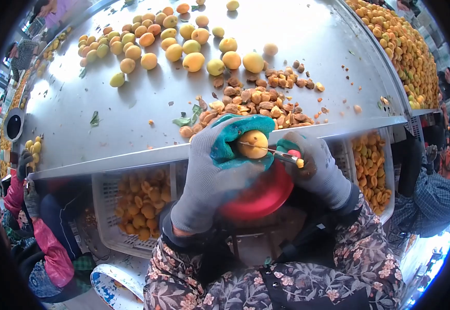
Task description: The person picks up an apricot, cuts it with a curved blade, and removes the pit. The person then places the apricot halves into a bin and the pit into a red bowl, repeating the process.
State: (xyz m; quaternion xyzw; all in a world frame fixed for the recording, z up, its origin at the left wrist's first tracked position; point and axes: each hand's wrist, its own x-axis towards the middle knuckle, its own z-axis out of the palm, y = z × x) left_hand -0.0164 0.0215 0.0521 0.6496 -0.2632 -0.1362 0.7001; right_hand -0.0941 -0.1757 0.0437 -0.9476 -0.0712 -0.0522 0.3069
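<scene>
My left hand, in a grey glove with a green coated palm, holds a whole yellow apricot over the table's near edge. A small knife is gripped in my right hand, gloved alike, and its thin blade lies against the apricot's side. A bit of orange flesh sticks near the handle. Beneath both hands is a red bowl, partly hidden. Just beyond my hands lies a heap of brown apricot stones, with whole apricots scattered behind it on the metal table.
White plastic crates of opened apricots stand under the table edge at left and right. A large apricot pile fills the far right. A co-worker's pink sleeve is at left, another person at right. A white bucket stands low left.
</scene>
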